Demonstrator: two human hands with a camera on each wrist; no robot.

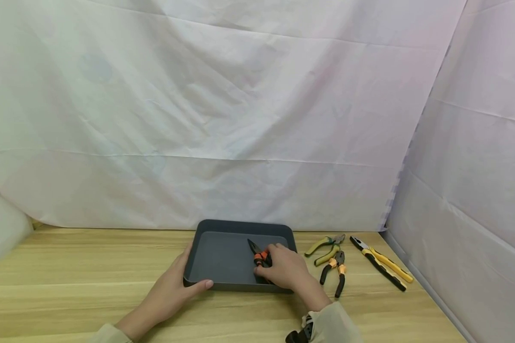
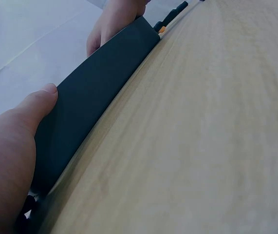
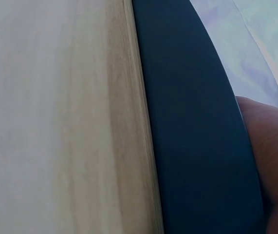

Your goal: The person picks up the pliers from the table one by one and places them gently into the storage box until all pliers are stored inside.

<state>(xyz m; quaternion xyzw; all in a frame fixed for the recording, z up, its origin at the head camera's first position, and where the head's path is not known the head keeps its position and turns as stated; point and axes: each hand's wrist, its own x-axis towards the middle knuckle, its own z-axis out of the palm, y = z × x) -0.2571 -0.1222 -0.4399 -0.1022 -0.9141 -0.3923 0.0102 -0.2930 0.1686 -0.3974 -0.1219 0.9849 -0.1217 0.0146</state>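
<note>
A shallow dark grey tray (image 1: pixel 223 257) sits on the wooden table. My left hand (image 1: pixel 169 288) holds its near left corner, thumb over the front rim and fingers along the left side. Inside the tray's right part, my right hand (image 1: pixel 285 267) grips a pair of pliers with red-and-black handles (image 1: pixel 258 257); the dark pointed jaws face the back, and the fingers hide much of the handles. In the left wrist view, the left thumb (image 2: pixel 44 100) presses on the tray's front wall (image 2: pixel 90 92). The right wrist view has the hand (image 3: pixel 272 146) behind that wall, with the pliers hidden.
Right of the tray lie green-handled pliers (image 1: pixel 317 246), black-and-orange-handled pliers (image 1: pixel 340 258) and long yellow-and-black pliers (image 1: pixel 385 271). The wooden table (image 1: pixel 90 271) ends against a white cloth (image 1: pixel 223 119) at the back and another cloth (image 1: pixel 468 181) on the right.
</note>
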